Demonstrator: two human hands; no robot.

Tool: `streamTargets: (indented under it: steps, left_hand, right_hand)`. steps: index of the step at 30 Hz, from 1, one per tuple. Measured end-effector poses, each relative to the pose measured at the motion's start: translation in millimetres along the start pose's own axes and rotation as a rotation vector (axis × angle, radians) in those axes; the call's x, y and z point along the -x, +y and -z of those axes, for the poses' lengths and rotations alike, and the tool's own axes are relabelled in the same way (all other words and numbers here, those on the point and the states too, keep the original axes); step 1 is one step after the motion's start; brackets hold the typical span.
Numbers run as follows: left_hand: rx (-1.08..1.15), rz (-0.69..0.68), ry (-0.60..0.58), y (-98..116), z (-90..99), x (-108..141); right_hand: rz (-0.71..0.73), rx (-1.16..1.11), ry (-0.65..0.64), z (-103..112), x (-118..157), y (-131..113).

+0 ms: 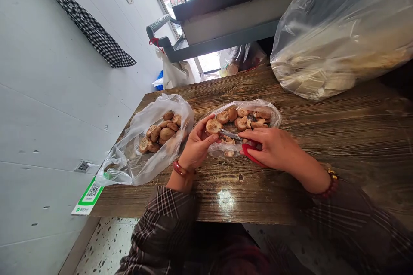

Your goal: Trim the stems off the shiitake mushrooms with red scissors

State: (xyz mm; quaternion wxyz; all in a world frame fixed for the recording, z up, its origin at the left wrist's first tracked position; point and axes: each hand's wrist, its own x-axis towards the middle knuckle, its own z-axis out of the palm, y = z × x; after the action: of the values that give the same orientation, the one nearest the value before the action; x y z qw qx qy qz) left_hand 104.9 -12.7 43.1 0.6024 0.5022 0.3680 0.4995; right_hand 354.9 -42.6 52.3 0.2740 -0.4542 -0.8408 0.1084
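Note:
My left hand point(200, 144) grips a brown mushroom point(213, 126) between thumb and fingers, its pale underside turned up. In my right hand point(274, 146) is a pair of scissors with red handles point(250, 154); its blades point(228, 134) reach to the mushroom's edge. Whether the blades are parted or closed I cannot tell. Both hands are over a clear plastic bag point(274, 114), spread open, with several mushrooms and pale stem pieces in it. To the left lies another open plastic bag point(185, 109) holding several whole brown mushrooms point(167, 133).
The dark wooden table point(322, 129) ends on the left near a white wall point(64, 107). A large clear bag of pale, flat food point(325, 73) stands at the back right. A green QR code card point(88, 197) is at the table's left corner. Behind is a grey metal frame point(222, 45).

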Motion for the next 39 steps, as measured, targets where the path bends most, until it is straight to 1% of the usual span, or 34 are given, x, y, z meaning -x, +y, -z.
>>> streamTargets:
  steps: [4,7,11,14,17,19,23,26,29,33,37,39]
  left_hand:
    - [-0.064,-0.081,-0.002,-4.5,-2.8,-0.9]
    - [-0.129,-0.104,0.007,-6.1,-5.5,-0.2]
    - [-0.243,-0.165,0.053,-8.8,-9.2,0.3]
    - [-0.314,-0.225,0.108,-10.6,-11.8,0.1]
    - [-0.333,-0.242,0.117,-10.3,-13.4,-0.2]
    - [-0.301,-0.206,0.091,-9.1,-12.9,-0.2]
    - [-0.151,-0.077,0.043,-5.8,-6.8,-0.1]
    - [-0.013,-0.043,0.061,-2.3,-1.3,0.2]
    - [0.090,0.004,0.046,2.3,0.6,0.7]
    - [0.124,0.046,0.004,6.8,-2.4,0.9]
    - [0.147,0.041,0.023,5.1,-3.1,-0.3]
    - [0.154,0.046,0.023,2.3,-1.4,-0.8]
  right_hand:
    - [-0.012,-0.040,-0.041,0.1,-1.8,-1.1]
    - [-0.053,-0.092,-0.059,-0.5,-2.9,-2.6]
    - [-0.078,-0.149,-0.065,-5.2,-3.4,-3.2]
    - [-0.077,-0.120,-0.064,-8.8,-3.1,-2.8]
    - [-0.069,-0.080,-0.076,-9.7,-3.1,-2.9]
    - [-0.060,-0.060,-0.083,-8.4,-3.3,-3.1]
    - [-0.025,-0.016,-0.064,-2.7,-3.2,-1.8]
    - [-0.020,0.048,-0.008,1.5,-2.1,1.0]
    - [-0.016,0.100,0.073,2.6,-1.3,4.6]
    - [0.048,0.168,0.144,0.2,-2.0,9.5]
    - [0.100,0.258,0.138,-0.7,-2.9,11.8]
    - [0.107,0.265,0.137,-0.2,-3.0,11.2]
